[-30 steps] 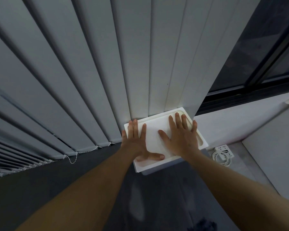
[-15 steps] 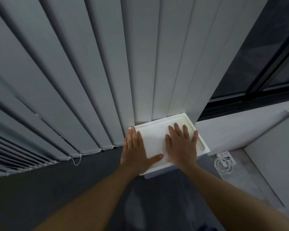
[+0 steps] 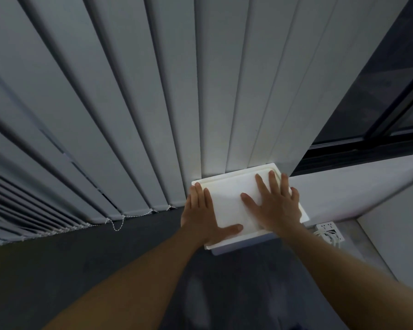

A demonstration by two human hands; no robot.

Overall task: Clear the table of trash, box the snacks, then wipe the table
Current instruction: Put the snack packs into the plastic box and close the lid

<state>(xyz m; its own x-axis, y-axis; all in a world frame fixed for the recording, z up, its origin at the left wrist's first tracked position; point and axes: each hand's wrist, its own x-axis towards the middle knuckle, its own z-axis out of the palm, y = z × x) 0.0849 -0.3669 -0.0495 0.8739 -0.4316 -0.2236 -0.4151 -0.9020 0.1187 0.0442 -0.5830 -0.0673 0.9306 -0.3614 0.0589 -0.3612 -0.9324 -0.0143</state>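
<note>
Probably an office: vertical blinds (image 3: 129, 115), dark carpet (image 3: 57, 270), power strip (image 3: 329, 231).

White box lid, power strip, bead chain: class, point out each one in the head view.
white box lid (image 3: 229, 198), head view, bare middle between the hands.
power strip (image 3: 329, 231), head view, its top face.
bead chain (image 3: 118, 223), head view, hanging loop.

A white rectangular box (image 3: 229, 201) sits on the dark floor, its far edge against the base of the vertical blinds. Its lid is on, flat, with a raised rim and rounded corners. The box body shows as a paler strip below the lid's near edge.
</note>
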